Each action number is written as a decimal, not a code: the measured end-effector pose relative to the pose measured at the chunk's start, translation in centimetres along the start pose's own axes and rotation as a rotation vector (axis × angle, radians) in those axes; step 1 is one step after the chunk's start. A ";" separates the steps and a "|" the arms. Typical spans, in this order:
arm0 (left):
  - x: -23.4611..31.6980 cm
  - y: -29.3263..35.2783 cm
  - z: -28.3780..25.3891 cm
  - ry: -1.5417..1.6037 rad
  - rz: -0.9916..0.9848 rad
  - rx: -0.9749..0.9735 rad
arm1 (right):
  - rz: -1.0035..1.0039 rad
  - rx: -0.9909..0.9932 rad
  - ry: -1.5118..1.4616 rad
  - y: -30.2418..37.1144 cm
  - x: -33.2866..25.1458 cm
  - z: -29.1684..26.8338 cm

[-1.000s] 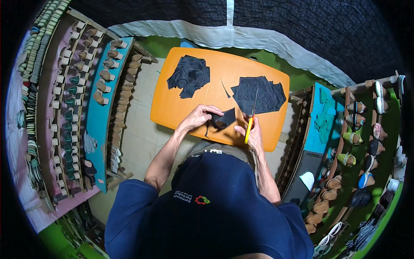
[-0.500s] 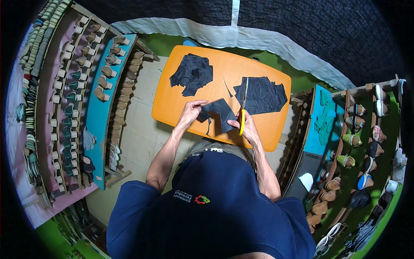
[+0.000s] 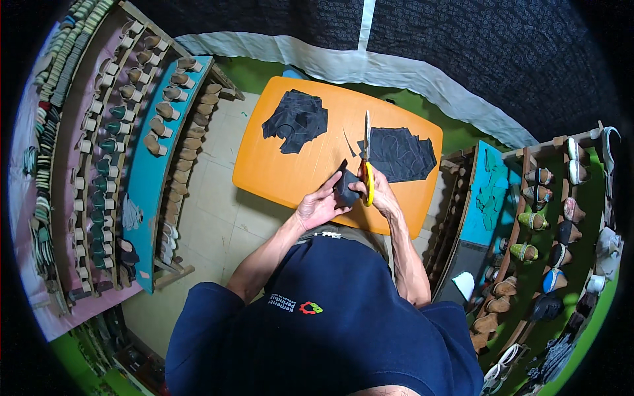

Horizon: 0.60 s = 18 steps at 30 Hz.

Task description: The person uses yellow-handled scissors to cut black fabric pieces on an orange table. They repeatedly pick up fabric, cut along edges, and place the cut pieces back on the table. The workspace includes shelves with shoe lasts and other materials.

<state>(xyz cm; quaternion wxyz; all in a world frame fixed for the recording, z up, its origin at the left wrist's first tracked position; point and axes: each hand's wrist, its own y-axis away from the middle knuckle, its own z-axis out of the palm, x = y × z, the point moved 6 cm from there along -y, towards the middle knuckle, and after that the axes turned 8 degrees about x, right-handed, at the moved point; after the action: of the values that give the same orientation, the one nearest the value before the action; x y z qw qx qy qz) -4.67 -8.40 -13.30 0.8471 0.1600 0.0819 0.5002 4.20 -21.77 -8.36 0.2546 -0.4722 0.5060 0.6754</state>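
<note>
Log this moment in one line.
left hand: touching dark piece; right hand: holding yellow-handled scissors; orange table: two dark piles

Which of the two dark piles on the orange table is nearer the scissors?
The right pile: in this view the scissors overlap its left edge, while the left pile lies apart from them across the orange tabletop.

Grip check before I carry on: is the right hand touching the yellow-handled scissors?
Touching. The head view shows the yellow-handled scissors held in the right hand, the handle between its thumb and the rest of the hand.
</note>
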 end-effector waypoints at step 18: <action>11.7 -5.2 8.6 -0.138 0.917 0.305 | -0.086 0.162 0.068 2.2 3.0 1.5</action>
<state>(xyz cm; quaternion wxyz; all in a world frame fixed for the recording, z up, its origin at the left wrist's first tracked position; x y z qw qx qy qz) 7.85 -2.16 -6.83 0.5098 0.3345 0.0190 0.7924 0.57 -21.62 -10.02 0.3035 -0.4940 0.5466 0.6042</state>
